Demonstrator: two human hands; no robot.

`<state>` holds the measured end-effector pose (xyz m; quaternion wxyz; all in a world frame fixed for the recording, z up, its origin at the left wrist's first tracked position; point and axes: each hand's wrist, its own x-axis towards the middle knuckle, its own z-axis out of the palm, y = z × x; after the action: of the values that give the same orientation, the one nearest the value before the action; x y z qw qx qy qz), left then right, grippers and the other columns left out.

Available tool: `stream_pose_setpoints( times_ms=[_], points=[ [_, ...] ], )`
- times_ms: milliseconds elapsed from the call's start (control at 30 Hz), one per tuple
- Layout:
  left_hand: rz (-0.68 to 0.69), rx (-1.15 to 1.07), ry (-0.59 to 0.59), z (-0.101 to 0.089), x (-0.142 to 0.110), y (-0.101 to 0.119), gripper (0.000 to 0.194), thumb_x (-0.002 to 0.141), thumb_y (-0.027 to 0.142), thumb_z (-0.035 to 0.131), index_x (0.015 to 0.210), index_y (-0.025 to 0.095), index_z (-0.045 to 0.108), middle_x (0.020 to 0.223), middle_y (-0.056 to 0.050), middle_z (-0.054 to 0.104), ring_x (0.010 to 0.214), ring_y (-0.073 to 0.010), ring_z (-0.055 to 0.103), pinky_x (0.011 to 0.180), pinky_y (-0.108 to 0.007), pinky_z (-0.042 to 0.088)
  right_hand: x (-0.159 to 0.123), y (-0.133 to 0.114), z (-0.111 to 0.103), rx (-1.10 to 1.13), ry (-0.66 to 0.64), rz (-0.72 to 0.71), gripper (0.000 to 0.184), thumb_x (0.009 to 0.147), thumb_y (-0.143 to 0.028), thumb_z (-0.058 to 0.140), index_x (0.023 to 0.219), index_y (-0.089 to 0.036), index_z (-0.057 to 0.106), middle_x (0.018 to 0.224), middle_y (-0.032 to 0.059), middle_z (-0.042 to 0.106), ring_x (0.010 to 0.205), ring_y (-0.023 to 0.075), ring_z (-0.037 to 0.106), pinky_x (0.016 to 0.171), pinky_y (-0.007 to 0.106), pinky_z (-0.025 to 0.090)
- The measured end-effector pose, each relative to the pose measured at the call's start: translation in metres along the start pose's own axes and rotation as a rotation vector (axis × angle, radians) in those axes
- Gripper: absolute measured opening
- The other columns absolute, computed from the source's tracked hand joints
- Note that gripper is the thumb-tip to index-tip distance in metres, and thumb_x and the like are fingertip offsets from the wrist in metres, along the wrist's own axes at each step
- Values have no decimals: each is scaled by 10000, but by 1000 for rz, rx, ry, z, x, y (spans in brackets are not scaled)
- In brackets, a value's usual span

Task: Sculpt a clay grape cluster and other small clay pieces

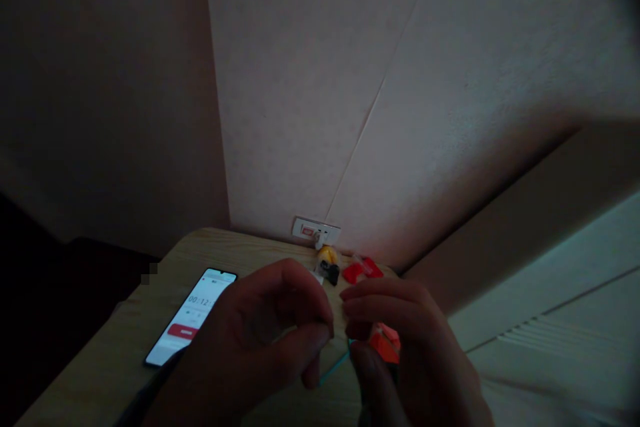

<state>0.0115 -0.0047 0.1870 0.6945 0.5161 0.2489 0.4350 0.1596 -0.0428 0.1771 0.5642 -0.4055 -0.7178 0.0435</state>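
Observation:
In the lower middle of the head view, my left hand [255, 347] is closed, thumb pressed against the forefinger; what lies in the pinch, if anything, is hidden. My right hand [425, 340] is close beside it, fingers curled toward the thumb. A thin teal strand [335, 367] slants between the two hands. Its upper end meets my right thumb and fingertips, and its lower end is near my left fingers. An orange object [385, 343], possibly paper or plastic, shows partly behind my right hand. It is too dim to name it.
A wooden table [135, 320] stands in the wall corner. On it lie a lit phone [175, 330] showing a timer, a small yellow-and-black item [328, 259] and red packets [369, 268]. A wall socket [303, 229] holds a white plug. Pale furniture [565, 293] is at the right.

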Motion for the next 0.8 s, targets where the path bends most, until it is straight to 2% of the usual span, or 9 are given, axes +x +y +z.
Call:
stream_pose_setpoints(
  times_ms=[67,233,433,600,700,800],
  points=[
    [1,-8,-7,0,0,0,126,705,87,608,673,209,598,571,56,537,426,-56,471,431,-159,404,-2,-2,5,20,50,52,102,861,-170,527,942,-197,585,916,47,619,716,116,588,584,228,529],
    [14,13,-16,0,2,1,123,731,107,592,692,218,631,562,51,527,445,-69,487,452,-168,413,-2,-4,8,36,65,63,113,863,-168,524,949,-194,592,910,58,628,675,122,579,539,240,508],
    [31,73,0,-1,1,0,111,764,148,585,718,221,655,579,45,542,456,-73,483,455,-174,397,3,0,-1,3,-71,-3,209,814,-109,560,1005,-193,569,917,46,631,685,114,607,553,213,527],
    [57,102,-46,-2,4,1,108,772,152,611,752,214,698,680,26,581,520,-74,511,492,-170,411,2,0,0,-8,-9,-30,209,823,-112,551,1011,-200,578,939,50,629,809,142,627,614,232,541],
    [70,107,-76,-1,5,2,114,773,162,620,724,210,711,657,30,569,542,-79,514,517,-167,431,1,-1,2,-4,-24,-58,216,825,-91,557,1015,-189,587,938,40,628,806,123,623,656,222,534],
    [78,108,-80,0,4,2,130,777,161,620,708,218,715,666,36,562,549,-74,514,537,-164,437,1,-3,4,18,34,-8,183,839,-80,549,976,-188,607,906,30,627,782,115,617,654,216,524]
  ],
)
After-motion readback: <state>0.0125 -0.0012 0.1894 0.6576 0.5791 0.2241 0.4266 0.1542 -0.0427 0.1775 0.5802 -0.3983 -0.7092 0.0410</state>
